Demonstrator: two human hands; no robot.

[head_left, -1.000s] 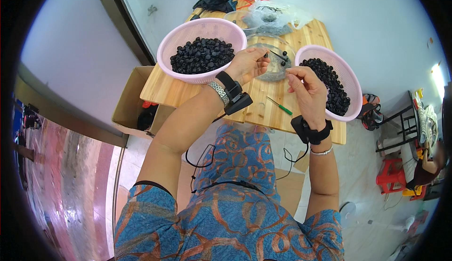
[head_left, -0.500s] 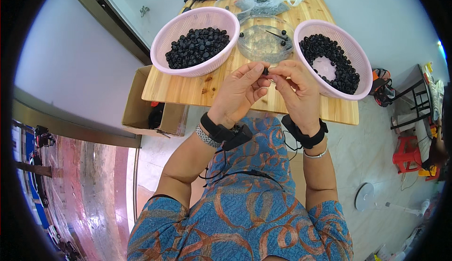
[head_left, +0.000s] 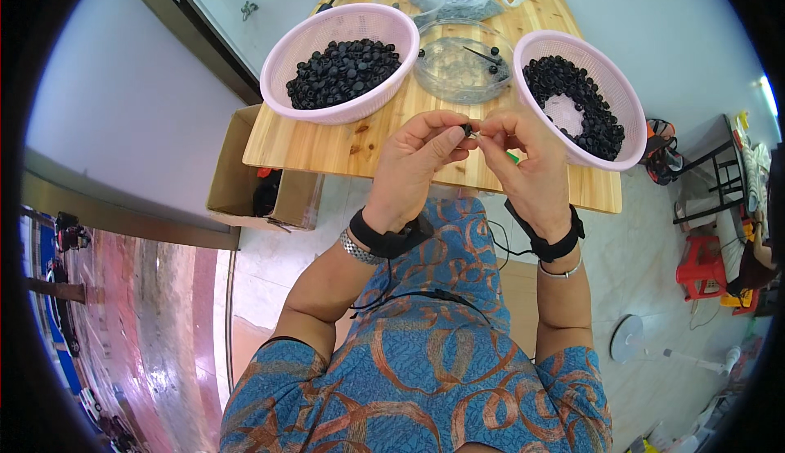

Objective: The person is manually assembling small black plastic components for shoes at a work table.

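Both hands, left hand point(head_left: 421, 154) and right hand point(head_left: 523, 159), pinch one small black part point(head_left: 467, 129), seemingly.

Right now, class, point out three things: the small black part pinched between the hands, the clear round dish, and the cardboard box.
small black part point(head_left: 467, 129), head view, on its visible middle between the fingertips.
clear round dish point(head_left: 451, 69), head view, on its bare bottom.
cardboard box point(head_left: 227, 181), head view, on its side wall.

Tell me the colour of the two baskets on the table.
Pale pink baskets, plain in the head view.
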